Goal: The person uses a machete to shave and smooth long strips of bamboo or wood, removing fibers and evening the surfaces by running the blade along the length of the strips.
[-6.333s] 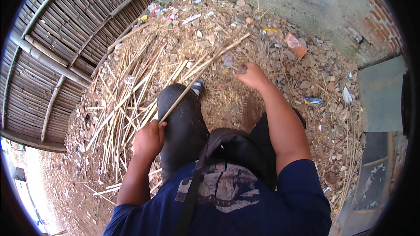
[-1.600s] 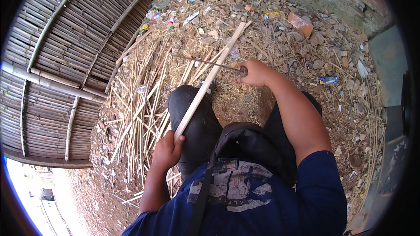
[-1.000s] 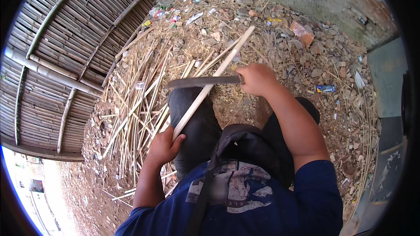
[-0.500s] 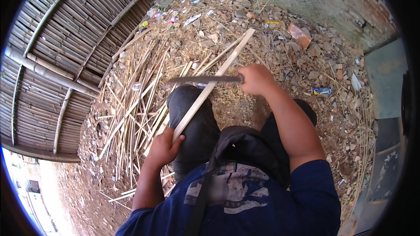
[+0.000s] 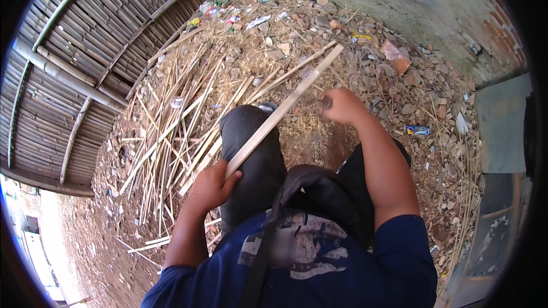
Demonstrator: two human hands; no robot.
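A long, flat, pale bamboo strip (image 5: 285,108) slants across my left knee, its far end pointing up and to the right. My left hand (image 5: 211,185) is closed round its near end, thumb on top. To the right of the strip, apart from it, my right hand (image 5: 344,106) grips a machete (image 5: 326,102). Only a dark bit by the fist shows plainly; the blade is blurred or turned so that I cannot make it out.
Many split bamboo strips (image 5: 171,120) lie heaped on the ground to the left. A bamboo-slat wall (image 5: 74,34) stands beyond them, and a brick-and-plaster wall (image 5: 399,5) at the back. Rubble, a broken brick (image 5: 395,57) and a blue wrapper (image 5: 418,130) litter the ground.
The machete blade lay across the bamboo strip before; now my right hand has drawn slightly right and the blade no longer crosses it. My left hand keeps its hold.
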